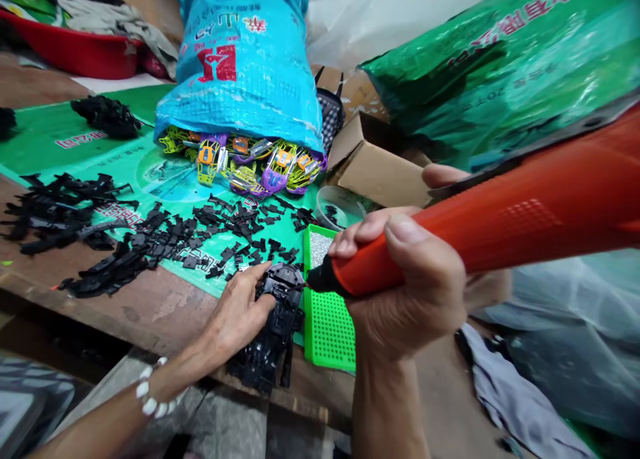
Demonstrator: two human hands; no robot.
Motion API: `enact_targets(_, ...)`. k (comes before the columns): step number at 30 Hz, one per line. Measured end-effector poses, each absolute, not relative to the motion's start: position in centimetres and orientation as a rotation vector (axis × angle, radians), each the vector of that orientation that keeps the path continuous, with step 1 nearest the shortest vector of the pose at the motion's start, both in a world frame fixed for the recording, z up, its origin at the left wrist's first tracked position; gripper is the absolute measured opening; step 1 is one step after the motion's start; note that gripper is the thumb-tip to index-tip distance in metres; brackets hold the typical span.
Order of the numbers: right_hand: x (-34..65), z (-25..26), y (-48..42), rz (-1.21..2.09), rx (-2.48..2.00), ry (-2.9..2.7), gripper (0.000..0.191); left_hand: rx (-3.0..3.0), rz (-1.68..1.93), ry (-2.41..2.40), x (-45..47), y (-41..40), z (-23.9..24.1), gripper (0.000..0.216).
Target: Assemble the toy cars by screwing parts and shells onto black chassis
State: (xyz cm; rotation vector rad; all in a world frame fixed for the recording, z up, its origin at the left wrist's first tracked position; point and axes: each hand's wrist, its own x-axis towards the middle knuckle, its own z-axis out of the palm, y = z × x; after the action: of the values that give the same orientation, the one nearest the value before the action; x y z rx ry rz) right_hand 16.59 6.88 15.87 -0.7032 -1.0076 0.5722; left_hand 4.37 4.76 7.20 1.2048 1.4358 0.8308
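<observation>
Beneath the left hand [237, 312] a black chassis [277, 320] is held; in the right hand [417, 289] a red driver [520, 212] is gripped — fastening, apparently, steady alignment being required.

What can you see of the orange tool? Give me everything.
The orange tool looks like a power screwdriver with a plastic body, a dotted patch on its side, a dark strip along the top and a tapered black nose. It slants down leftward, its rear out of frame, in the grip of the right hand. Its tip is beside the black assembly; contact is unclear.
</observation>
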Motion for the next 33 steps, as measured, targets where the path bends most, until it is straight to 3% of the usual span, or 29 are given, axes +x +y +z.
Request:
enact_targets(14, 16.5, 15.5, 6.9, 0.582, -0.716, -0.995, 0.024, 0.979, 0.784, 1.133, 2.4, 4.7, 6.1, 0.066)
enact_targets(19, 16.5, 14.4, 6.9, 0.622, -0.756, -1.014, 0.029, 0.86, 0.899, 1.189, 3.3, 4.4, 6.2, 0.058)
enact_targets(26, 16.8, 15.1, 6.9, 0.577, -0.731, -1.024, 0.013, 0.926, 0.929, 1.333, 4.0, 4.3, 6.9, 0.051)
enact_targets(33, 16.5, 15.1, 6.8, 0.57, -0.751, -1.01, 0.025, 0.903, 0.864, 1.279, 3.9, 4.2, 6.6, 0.041)
